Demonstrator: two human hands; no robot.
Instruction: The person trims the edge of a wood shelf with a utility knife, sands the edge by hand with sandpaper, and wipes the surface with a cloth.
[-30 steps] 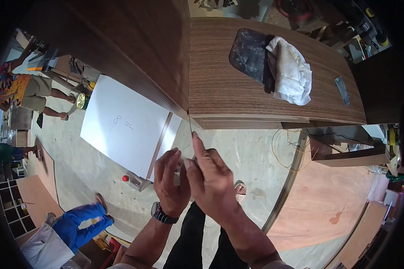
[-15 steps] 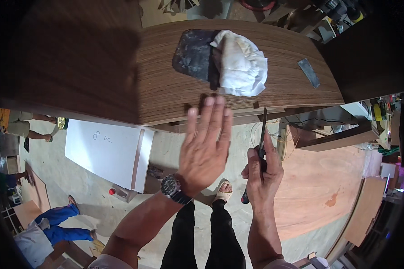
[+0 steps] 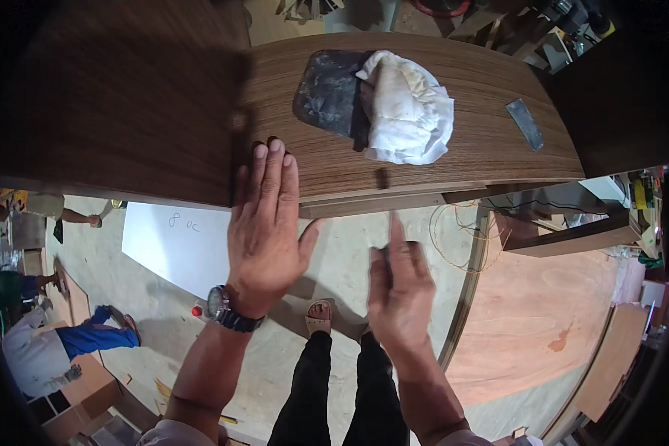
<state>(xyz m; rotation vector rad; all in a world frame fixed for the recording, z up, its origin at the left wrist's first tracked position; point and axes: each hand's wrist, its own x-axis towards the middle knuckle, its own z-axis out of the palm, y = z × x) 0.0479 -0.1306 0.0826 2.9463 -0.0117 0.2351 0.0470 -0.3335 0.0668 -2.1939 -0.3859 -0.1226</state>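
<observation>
My left hand (image 3: pixel 264 234), with a watch on its wrist, is stretched flat, its fingertips over the front edge of the brown wood-grain board (image 3: pixel 483 82) near its left corner. To the right, my right hand (image 3: pixel 403 290) is closed around a cutter knife (image 3: pixel 386 255) just in front of that edge. The index finger points forward; motion blur and the fingers hide most of the knife. On the board lie a dark flat pad (image 3: pixel 327 93), a crumpled white cloth (image 3: pixel 409 115) against it, and a small grey strip (image 3: pixel 525 124) further right.
A dark upright panel (image 3: pixel 119 111) borders the board on the left. Below are a white panel (image 3: pixel 175 241), a large plywood sheet (image 3: pixel 528 305) and loops of thin wire (image 3: pixel 453 249). A person in blue trousers (image 3: pixel 100 336) is at the lower left.
My left hand has moved left and slightly forward to the board's left corner. The right hand, with the knife, has shifted left. The whole view has shifted a little.
</observation>
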